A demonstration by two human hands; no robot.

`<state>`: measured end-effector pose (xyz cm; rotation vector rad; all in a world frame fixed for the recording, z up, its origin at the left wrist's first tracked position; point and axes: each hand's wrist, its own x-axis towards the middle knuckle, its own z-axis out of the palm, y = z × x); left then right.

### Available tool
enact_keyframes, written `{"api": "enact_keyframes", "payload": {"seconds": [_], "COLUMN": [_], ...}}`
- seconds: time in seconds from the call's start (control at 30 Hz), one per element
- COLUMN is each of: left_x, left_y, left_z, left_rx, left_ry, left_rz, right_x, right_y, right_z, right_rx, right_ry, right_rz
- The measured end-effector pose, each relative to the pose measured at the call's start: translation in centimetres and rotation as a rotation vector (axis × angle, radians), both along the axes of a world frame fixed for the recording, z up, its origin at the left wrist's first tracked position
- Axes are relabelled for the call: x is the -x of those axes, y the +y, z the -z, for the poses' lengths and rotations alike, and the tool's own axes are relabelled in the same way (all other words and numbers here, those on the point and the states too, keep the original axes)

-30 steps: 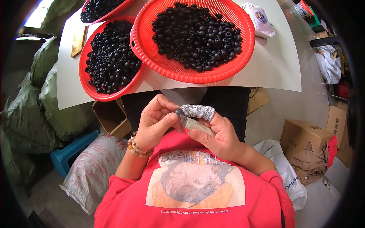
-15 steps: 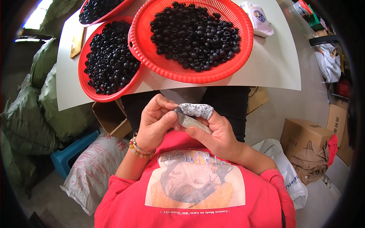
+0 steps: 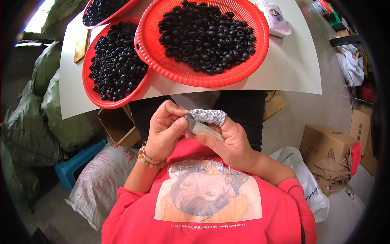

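Note:
Over my lap, my left hand [image 3: 163, 127] pinches a small dark round piece [image 3: 189, 116] between thumb and forefinger. It touches the end of a pale greyish, wedge-shaped tool [image 3: 206, 130], whose exact kind I cannot make out. My right hand [image 3: 232, 143] is closed around that tool, thumb along its near side. A speckled grey-and-white knit sleeve [image 3: 209, 116] covers my right forefinger, which curls over the far side. Beyond my hands, a large red plastic basket [image 3: 202, 81] on the table holds many small black round parts [image 3: 207, 40] with holes.
Two more red basins, one at the left [image 3: 87, 87] and one behind it [image 3: 122, 13], hold similar black parts on the white table [image 3: 296, 67]. A wooden strip [image 3: 81, 46] and a tissue pack [image 3: 274, 19] lie there too. Sacks [image 3: 101, 183], a blue stool [image 3: 67, 168] and cartons [image 3: 325, 144] stand around me.
Both hands keep the same grip, with only a very slight shift to the left. The tool seems turned a little against the small dark piece.

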<state>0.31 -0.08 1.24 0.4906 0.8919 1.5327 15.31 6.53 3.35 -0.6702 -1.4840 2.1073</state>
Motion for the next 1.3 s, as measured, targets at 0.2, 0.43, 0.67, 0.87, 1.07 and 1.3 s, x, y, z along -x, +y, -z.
{"api": "enact_keyframes", "payload": {"seconds": [0.2, 0.43, 0.67, 0.87, 1.07, 1.3], "left_x": [-0.02, -0.09, -0.19, 0.01, 0.08, 0.12], "left_y": [-0.16, -0.14, 0.07, -0.10, -0.16, -0.12], "left_z": [0.37, 0.48, 0.48, 0.89, 0.55, 0.80], "left_rx": [0.005, -0.009, -0.011, -0.036, -0.011, -0.020], "left_ry": [-0.045, -0.046, -0.196, -0.329, -0.315, -0.330], "left_rz": [-0.006, -0.003, 0.039, 0.084, 0.075, 0.096], "right_x": [-0.01, 0.10, -0.04, -0.44, -0.33, -0.56], "right_y": [-0.18, -0.20, -0.28, -0.18, -0.28, -0.14], "right_z": [0.26, 0.52, 0.46, 0.10, 0.16, -0.05], "right_rx": [0.057, 0.094, 0.127, 0.169, 0.165, 0.148], "right_ry": [0.022, 0.042, 0.038, 0.049, 0.077, 0.057], "right_rz": [0.006, 0.013, 0.012, -0.027, -0.028, -0.051]}}
